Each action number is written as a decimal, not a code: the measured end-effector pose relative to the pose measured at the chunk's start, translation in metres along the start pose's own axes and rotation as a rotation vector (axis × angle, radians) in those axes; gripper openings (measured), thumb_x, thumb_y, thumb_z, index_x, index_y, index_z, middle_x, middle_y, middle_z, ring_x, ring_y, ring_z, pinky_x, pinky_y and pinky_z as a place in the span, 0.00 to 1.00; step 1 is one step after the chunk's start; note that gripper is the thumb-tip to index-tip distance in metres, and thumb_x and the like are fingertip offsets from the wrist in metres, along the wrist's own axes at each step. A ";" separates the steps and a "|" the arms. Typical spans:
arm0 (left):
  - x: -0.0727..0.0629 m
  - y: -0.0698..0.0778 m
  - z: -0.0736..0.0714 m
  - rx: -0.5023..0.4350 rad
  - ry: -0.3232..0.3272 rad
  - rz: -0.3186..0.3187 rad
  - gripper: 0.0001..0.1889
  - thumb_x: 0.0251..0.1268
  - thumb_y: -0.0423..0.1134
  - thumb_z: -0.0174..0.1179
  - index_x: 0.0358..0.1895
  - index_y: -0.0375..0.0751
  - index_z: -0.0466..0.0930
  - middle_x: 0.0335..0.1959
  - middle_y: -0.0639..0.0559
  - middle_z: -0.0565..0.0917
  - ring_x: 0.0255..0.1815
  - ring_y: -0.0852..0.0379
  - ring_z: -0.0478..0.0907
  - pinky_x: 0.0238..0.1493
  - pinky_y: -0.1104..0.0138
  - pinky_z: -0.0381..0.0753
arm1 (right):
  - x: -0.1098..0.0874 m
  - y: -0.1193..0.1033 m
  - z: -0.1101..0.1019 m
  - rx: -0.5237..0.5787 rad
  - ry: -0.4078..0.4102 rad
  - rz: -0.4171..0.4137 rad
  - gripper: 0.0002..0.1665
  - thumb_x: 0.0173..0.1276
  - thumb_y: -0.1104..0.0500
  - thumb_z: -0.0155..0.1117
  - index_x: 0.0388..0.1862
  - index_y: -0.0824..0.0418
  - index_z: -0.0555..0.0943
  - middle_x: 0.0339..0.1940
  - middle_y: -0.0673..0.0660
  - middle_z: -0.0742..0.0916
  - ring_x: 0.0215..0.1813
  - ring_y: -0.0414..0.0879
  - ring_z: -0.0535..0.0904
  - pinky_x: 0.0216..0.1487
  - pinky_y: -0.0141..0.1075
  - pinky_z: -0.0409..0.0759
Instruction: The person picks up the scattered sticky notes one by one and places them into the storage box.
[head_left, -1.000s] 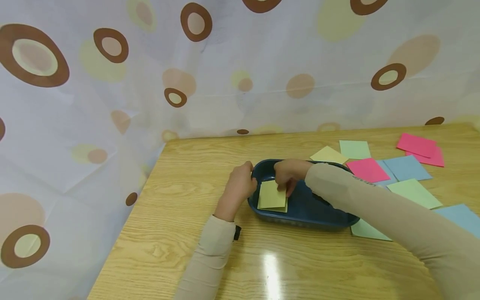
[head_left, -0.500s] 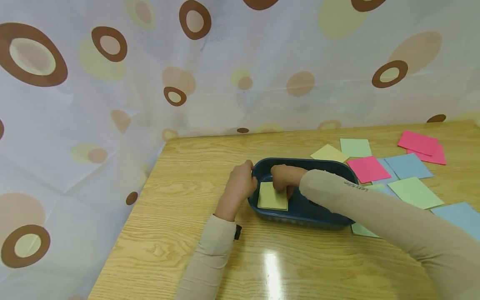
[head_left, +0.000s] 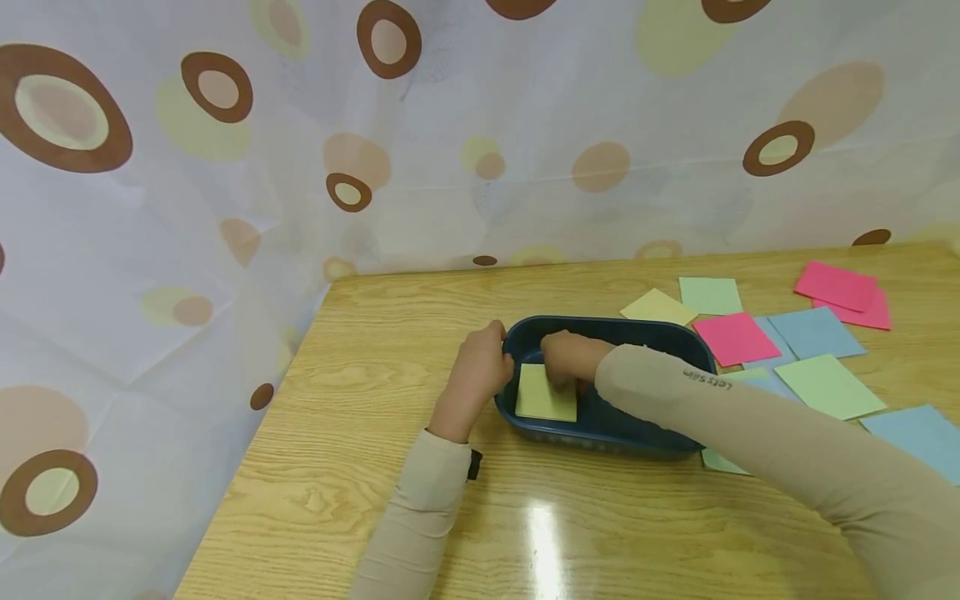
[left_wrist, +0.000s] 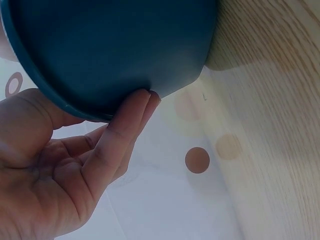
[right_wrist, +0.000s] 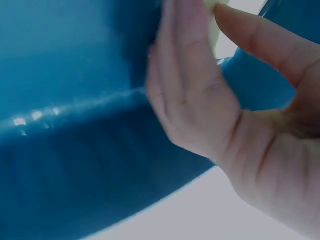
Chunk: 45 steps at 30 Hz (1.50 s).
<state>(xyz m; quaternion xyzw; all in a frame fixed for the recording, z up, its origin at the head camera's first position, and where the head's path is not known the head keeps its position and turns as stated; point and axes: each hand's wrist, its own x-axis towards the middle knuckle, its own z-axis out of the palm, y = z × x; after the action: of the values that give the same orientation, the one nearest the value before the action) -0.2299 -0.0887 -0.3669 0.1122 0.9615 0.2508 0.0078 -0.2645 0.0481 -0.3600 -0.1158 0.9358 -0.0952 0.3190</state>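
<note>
A dark blue plastic basket sits on the wooden table. My left hand grips its left end. In the left wrist view the thumb goes over the basket's rim, while the fingers lie along the outer wall. Yellow sticky notes lie stacked at the left end inside the basket. My right hand reaches in over them and pinches their right edge. The right wrist view shows a pale yellow strip of the notes between thumb and fingers; the fingertips are out of frame.
Loose square notes lie right of the basket: yellow, green, pink, blue and more pink. Another green note is partly under the right sleeve. A patterned sheet hangs behind the table.
The top yellow note has come down and lined up with the one beneath it. My right hand has shifted slightly left; my left hand keeps its hold on the basket.
</note>
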 end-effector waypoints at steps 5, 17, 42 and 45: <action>0.001 0.000 0.001 -0.001 -0.013 -0.010 0.13 0.63 0.27 0.57 0.51 0.27 0.73 0.39 0.35 0.82 0.26 0.53 0.73 0.25 0.66 0.73 | -0.011 -0.003 0.000 -0.126 0.071 -0.101 0.18 0.61 0.68 0.64 0.50 0.68 0.75 0.36 0.59 0.77 0.33 0.48 0.72 0.32 0.35 0.73; 0.002 0.002 0.001 -0.021 -0.018 -0.011 0.14 0.63 0.27 0.57 0.51 0.26 0.73 0.35 0.36 0.82 0.21 0.55 0.71 0.21 0.69 0.69 | -0.016 -0.014 0.024 -0.345 0.080 -0.129 0.51 0.51 0.55 0.78 0.66 0.70 0.60 0.62 0.72 0.68 0.61 0.66 0.67 0.62 0.54 0.68; -0.001 0.002 0.000 -0.002 -0.017 -0.025 0.14 0.63 0.27 0.58 0.51 0.27 0.73 0.36 0.36 0.81 0.24 0.53 0.73 0.24 0.66 0.73 | -0.020 -0.010 0.019 -0.313 0.133 -0.200 0.43 0.53 0.53 0.77 0.61 0.71 0.67 0.56 0.70 0.73 0.56 0.64 0.71 0.56 0.53 0.73; -0.002 0.001 -0.002 -0.015 -0.015 -0.023 0.13 0.63 0.26 0.57 0.50 0.26 0.72 0.33 0.37 0.80 0.21 0.54 0.71 0.21 0.68 0.70 | -0.034 -0.008 0.006 -0.273 0.157 -0.277 0.42 0.58 0.53 0.73 0.65 0.72 0.65 0.59 0.70 0.73 0.58 0.63 0.72 0.56 0.51 0.74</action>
<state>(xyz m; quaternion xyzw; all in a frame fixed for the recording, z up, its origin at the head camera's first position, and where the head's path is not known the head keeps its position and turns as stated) -0.2276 -0.0889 -0.3650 0.1029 0.9608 0.2569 0.0185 -0.2331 0.0490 -0.3429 -0.2778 0.9372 -0.0194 0.2101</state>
